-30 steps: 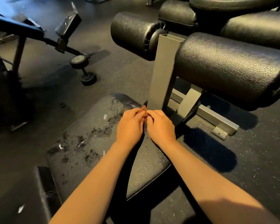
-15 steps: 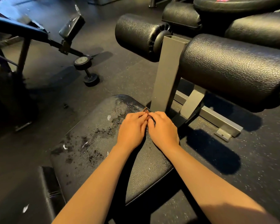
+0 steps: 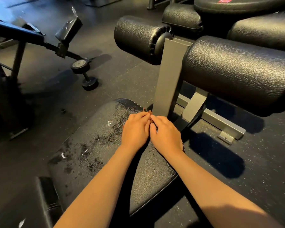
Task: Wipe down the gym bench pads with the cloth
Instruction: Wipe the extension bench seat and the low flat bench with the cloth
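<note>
Both hands rest palm-down, side by side, at the far end of the black seat pad (image 3: 92, 155), close to the foot of the grey steel upright (image 3: 169, 76). The left hand (image 3: 135, 130) and the right hand (image 3: 166, 134) touch at the thumbs, fingers curled down onto the vinyl. A small scrap of reddish-brown cloth (image 3: 149, 111) pokes out past the fingertips, right beside the base of the upright; the rest of it lies hidden under the hands, so which hand actually grips it cannot be told, nor how tightly either hand is closed. The pad's left half is wet, with dark blotches and shiny droplets, while the part beneath the forearms looks drier. Above the hands, two black roller pads flank the upright: the left roller pad (image 3: 135, 38) and the larger right roller pad (image 3: 237, 73). Farther back sits a round black cushion bearing a red label (image 3: 225, 0), its writing too small and blurred to read. On the rubber floor (image 3: 122, 76) to the left stands another machine with a small wheel (image 3: 80, 65) near its end
</note>
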Action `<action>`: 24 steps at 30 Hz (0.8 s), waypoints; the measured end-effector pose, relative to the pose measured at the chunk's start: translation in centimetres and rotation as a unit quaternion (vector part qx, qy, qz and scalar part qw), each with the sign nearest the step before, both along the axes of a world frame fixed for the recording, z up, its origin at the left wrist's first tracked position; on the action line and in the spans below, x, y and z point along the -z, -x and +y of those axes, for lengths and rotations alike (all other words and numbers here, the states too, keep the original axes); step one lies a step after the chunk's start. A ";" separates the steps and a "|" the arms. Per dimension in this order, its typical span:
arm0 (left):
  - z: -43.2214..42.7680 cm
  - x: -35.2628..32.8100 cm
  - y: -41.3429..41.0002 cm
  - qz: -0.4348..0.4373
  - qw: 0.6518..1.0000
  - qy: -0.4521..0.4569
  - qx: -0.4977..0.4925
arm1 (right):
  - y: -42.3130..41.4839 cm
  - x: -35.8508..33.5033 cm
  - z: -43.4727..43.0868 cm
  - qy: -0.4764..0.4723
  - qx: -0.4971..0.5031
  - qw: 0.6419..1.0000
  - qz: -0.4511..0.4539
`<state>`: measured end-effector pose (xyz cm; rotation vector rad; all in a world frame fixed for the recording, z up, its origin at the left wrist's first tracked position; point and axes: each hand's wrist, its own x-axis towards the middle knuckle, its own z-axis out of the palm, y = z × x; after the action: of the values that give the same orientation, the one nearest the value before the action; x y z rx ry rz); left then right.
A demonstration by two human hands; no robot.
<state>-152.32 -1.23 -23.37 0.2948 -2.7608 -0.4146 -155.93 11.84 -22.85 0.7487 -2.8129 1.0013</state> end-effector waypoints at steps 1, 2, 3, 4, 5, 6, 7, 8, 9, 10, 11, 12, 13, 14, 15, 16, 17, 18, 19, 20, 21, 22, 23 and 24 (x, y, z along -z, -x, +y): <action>-0.7 0.0 0.1 0.001 1.000 0.013 0.001 | -0.1 0.2 0.0 -0.018 -0.006 1.000 0.020; -1.5 0.0 0.2 0.009 1.000 0.024 -0.014 | -0.2 0.3 -0.1 -0.032 -0.012 0.999 0.035; -2.3 0.0 0.4 0.014 0.999 0.031 -0.041 | -0.3 0.5 -0.1 -0.040 -0.016 0.998 0.041; -2.9 -0.4 0.7 0.017 0.997 0.023 -0.076 | -0.3 0.6 -0.1 -0.044 -0.017 0.998 0.043; -3.2 -0.5 1.0 0.012 0.993 0.011 -0.115 | -0.4 0.6 -0.2 -0.046 -0.016 0.998 0.043; -3.3 -0.4 1.4 0.000 0.990 0.000 -0.144 | -0.4 0.6 -0.2 -0.049 -0.017 0.998 0.045; -3.0 -0.4 1.6 -0.012 0.988 -0.009 -0.154 | -0.4 0.5 -0.1 -0.048 -0.017 0.998 0.045; -2.7 -0.4 1.6 -0.021 0.990 -0.012 -0.141 | -0.3 0.4 -0.1 -0.039 -0.015 0.998 0.038; -2.4 -0.3 1.5 -0.026 0.993 -0.011 -0.113 | -0.1 0.2 0.1 -0.021 -0.008 1.000 0.020; -2.1 -0.1 1.1 -0.022 0.997 -0.013 -0.078 | 0.1 0.0 0.2 0.004 0.000 1.000 -0.007; -1.5 0.0 0.6 -0.015 0.999 -0.016 -0.041 | 0.2 -0.2 0.3 0.030 0.008 0.999 -0.033; -0.9 0.2 -0.2 -0.006 1.000 -0.018 -0.005 | 0.2 -0.3 0.3 0.051 0.013 0.997 -0.049; -0.4 0.3 -0.9 0.000 1.000 -0.019 0.022 | 0.1 -0.5 0.3 0.060 0.014 0.997 -0.053; -0.1 0.1 -1.4 0.007 0.999 -0.015 0.035 | 0.0 -0.5 0.3 0.059 0.010 0.997 -0.046; -0.3 -0.1 -1.6 0.013 0.999 -0.005 0.039 | -0.1 -0.5 0.3 0.048 0.002 0.998 -0.031; -0.8 -0.3 -1.7 0.020 0.999 0.010 0.032 | -0.2 -0.3 0.2 0.029 -0.008 0.999 -0.012; -1.5 -0.4 -1.7 0.028 0.999 0.028 0.010 | -0.2 -0.2 0.1 0.008 -0.016 1.000 0.002; -2.6 -0.5 -1.5 0.030 0.998 0.039 -0.024 | -0.2 -0.1 0.1 -0.010 -0.020 1.000 0.011; -3.6 -0.7 -1.2 0.022 0.997 0.040 -0.064 | -0.2 -0.1 0.1 -0.020 -0.019 1.000 0.013; -4.4 -1.0 -1.0 0.006 0.994 0.025 -0.108 | -0.2 0.0 0.0 -0.025 -0.017 0.999 0.015; -5.0 -1.0 -0.6 -0.009 0.989 0.004 -0.145 | -0.2 0.0 0.0 -0.027 -0.016 0.999 0.014; -5.2 -0.7 -0.3 -0.018 0.986 -0.012 -0.166 | -0.2 0.0 0.0 -0.025 -0.016 1.000 0.011; -4.9 -0.8 -0.1 -0.021 0.985 -0.021 -0.170 | -0.1 -0.1 0.0 -0.016 -0.015 1.000 0.003; -4.3 -0.8 0.0 -0.023 0.987 -0.027 -0.159 | -0.1 -0.1 0.1 -0.003 -0.014 1.000 -0.007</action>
<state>-152.29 -5.58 -22.56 0.7537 -2.6823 -0.4014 -155.86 11.90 -22.71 0.7857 -2.8270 1.0059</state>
